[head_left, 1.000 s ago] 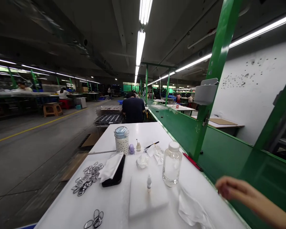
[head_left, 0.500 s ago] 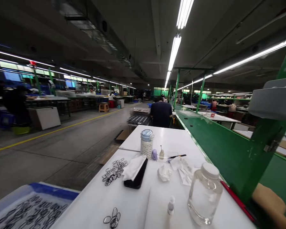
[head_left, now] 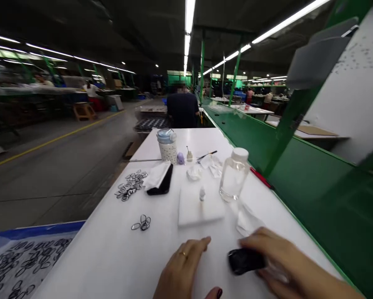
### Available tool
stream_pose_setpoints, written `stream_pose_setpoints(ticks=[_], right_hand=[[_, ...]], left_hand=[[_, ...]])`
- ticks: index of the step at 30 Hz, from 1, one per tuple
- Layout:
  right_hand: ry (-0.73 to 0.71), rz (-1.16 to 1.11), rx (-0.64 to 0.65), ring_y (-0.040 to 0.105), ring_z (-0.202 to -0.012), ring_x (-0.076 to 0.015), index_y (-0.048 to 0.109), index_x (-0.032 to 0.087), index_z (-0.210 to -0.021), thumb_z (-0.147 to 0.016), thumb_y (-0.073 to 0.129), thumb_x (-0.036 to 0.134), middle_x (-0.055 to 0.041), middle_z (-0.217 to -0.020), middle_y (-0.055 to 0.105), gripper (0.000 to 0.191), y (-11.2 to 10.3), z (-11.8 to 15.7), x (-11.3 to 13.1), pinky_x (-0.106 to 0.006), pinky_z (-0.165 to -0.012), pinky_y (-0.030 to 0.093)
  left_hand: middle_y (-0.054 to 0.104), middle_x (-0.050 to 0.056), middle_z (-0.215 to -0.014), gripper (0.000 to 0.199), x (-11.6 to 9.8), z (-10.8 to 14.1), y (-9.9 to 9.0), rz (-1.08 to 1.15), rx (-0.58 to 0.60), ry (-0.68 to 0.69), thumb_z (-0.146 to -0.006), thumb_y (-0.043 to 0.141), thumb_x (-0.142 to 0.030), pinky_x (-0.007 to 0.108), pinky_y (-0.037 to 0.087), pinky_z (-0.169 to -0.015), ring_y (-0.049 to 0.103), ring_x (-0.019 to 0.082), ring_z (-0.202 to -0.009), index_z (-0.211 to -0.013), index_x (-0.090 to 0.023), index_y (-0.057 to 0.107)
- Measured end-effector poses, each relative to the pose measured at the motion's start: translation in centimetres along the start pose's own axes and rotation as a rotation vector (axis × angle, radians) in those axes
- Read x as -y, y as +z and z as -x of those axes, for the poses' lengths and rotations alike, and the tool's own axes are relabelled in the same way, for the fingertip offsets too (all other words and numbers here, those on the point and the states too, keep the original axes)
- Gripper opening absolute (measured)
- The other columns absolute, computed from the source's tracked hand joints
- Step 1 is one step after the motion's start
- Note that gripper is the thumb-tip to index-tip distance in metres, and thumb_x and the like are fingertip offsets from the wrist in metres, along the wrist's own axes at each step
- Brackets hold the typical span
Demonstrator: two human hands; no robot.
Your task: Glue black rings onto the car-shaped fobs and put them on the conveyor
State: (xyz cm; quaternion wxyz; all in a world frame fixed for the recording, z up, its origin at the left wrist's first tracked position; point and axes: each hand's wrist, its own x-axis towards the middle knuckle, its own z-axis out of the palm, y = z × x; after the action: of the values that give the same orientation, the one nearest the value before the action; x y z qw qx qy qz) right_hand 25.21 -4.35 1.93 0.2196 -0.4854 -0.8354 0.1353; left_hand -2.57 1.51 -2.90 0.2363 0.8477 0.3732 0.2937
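Observation:
My right hand (head_left: 283, 257), slightly blurred, grips a small glossy black object (head_left: 245, 261) whose kind I cannot make out. Something pale shows under that palm. Beside it on the white table, my left hand (head_left: 182, 268) has its thumb apart from the fingers and nothing in it; a ring is on one finger. Ahead of both hands lies a white foam block (head_left: 189, 207) with a small capped bottle (head_left: 202, 195) on it. A few black oval rings (head_left: 142, 223) sit to the left. A white tissue (head_left: 249, 220) lies just beyond my right hand.
A large clear bottle (head_left: 233, 176) stands at the right. Farther back are a patterned cup (head_left: 168, 149), a black phone (head_left: 161, 185) partly under tissue, and a pile of rings (head_left: 132, 182). A tray (head_left: 46, 227) holds more rings. A person (head_left: 182, 109) sits ahead.
The view has turned right and downward. Both my hands have come into view, the right one holding the black object.

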Motion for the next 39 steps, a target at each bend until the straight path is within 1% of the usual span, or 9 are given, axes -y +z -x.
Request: stream_pose_setpoints(ticks=[2,4,7,10,15,20,30,35,39], right_hand=[[-0.101,-0.170,0.236,0.059,-0.109,-0.0213,0.054,0.024,-0.129,-0.081,0.050,0.006,-0.0061,-0.119,0.065,0.051,1.2,-3.1,3.2,-0.033,-0.094,0.050],[-0.128,-0.294,0.227,0.060,-0.103,-0.0210,0.060,0.022,-0.118,-0.081,0.053,0.008,-0.0062,-0.112,0.066,0.041,1.9,-5.6,4.0,-0.033,-0.089,0.050],[0.086,-0.400,-0.109,0.062,-0.086,-0.0190,0.062,0.020,-0.094,-0.086,0.057,0.023,-0.0050,-0.092,0.067,0.010,2.2,-8.5,3.1,-0.033,-0.080,0.049],[0.263,-0.401,-0.300,0.059,-0.090,-0.0219,0.053,0.020,-0.103,-0.085,0.059,0.030,-0.0086,-0.101,0.063,0.022,2.4,-11.6,2.0,-0.037,-0.080,0.047],[0.276,-0.458,-0.055,0.055,-0.074,-0.0205,0.053,0.018,-0.072,-0.087,0.057,0.035,-0.0036,-0.071,0.057,0.022,2.9,-15.2,0.9,-0.038,-0.077,0.043],[0.313,-0.698,0.060,0.059,-0.088,-0.0191,0.058,0.015,-0.091,-0.095,0.042,0.052,-0.0099,-0.095,0.062,0.040,2.5,-15.2,-1.1,-0.036,-0.083,0.048],[0.116,-0.853,0.051,0.056,-0.104,-0.0213,0.064,0.019,-0.094,-0.092,0.045,0.060,-0.0073,-0.107,0.062,0.045,1.1,-15.0,1.5,-0.037,-0.095,0.042],[0.084,-0.882,0.022,0.056,-0.109,-0.0269,0.066,0.018,-0.091,-0.088,0.058,0.053,-0.0079,-0.102,0.066,0.037,4.2,-14.9,1.8,-0.047,-0.103,0.034],[0.090,-1.043,0.043,0.055,-0.117,-0.0252,0.065,0.018,-0.086,-0.089,0.054,0.057,-0.0071,-0.100,0.067,0.040,4.7,-15.0,-0.2,-0.045,-0.106,0.035]], left_hand=[[0.065,0.004,-0.124,0.074,-0.6,0.3,-0.2,-0.001,-0.044,0.075,-0.067,0.067,-0.009,0.031,0.056,-0.093,0.064,0.023,-0.109,-0.136,-0.027,0.047],[0.065,0.004,-0.123,0.065,-1.4,0.9,-0.2,0.021,-0.061,0.094,-0.074,0.060,-0.008,0.028,0.055,-0.093,0.065,0.020,-0.109,-0.135,-0.027,0.048],[0.067,0.005,-0.112,0.046,-2.7,1.8,0.7,0.010,-0.117,0.004,-0.083,0.054,-0.010,0.025,0.057,-0.086,0.067,0.019,-0.100,-0.127,-0.025,0.057],[0.067,0.006,-0.101,0.031,-4.0,2.2,2.1,-0.076,-0.184,-0.137,-0.088,0.054,-0.017,0.029,0.059,-0.077,0.068,0.021,-0.090,-0.117,-0.023,0.064],[0.054,0.007,-0.139,0.065,-4.7,0.6,0.6,-0.011,0.132,-0.241,-0.075,0.071,-0.019,0.042,0.053,-0.095,0.059,0.029,-0.117,-0.137,-0.030,0.052],[0.048,-0.003,-0.147,0.072,-4.2,-1.4,-2.5,0.149,0.445,-0.116,-0.070,0.067,-0.010,0.040,0.039,-0.111,0.048,0.023,-0.131,-0.136,-0.036,0.052],[0.061,0.000,-0.131,0.066,-4.3,-1.7,0.1,0.160,0.247,-0.270,-0.056,0.083,-0.027,0.035,0.057,-0.075,0.062,0.017,-0.070,-0.120,-0.029,0.067],[0.066,-0.002,-0.119,0.063,-4.6,-1.7,0.8,0.144,0.160,-0.305,-0.055,0.085,-0.035,0.035,0.056,-0.069,0.059,0.016,-0.065,-0.116,-0.030,0.068],[0.065,-0.003,-0.120,0.062,-4.6,-1.5,0.9,0.212,0.149,-0.299,-0.057,0.085,-0.032,0.033,0.054,-0.081,0.064,0.019,-0.084,-0.116,-0.031,0.067]])
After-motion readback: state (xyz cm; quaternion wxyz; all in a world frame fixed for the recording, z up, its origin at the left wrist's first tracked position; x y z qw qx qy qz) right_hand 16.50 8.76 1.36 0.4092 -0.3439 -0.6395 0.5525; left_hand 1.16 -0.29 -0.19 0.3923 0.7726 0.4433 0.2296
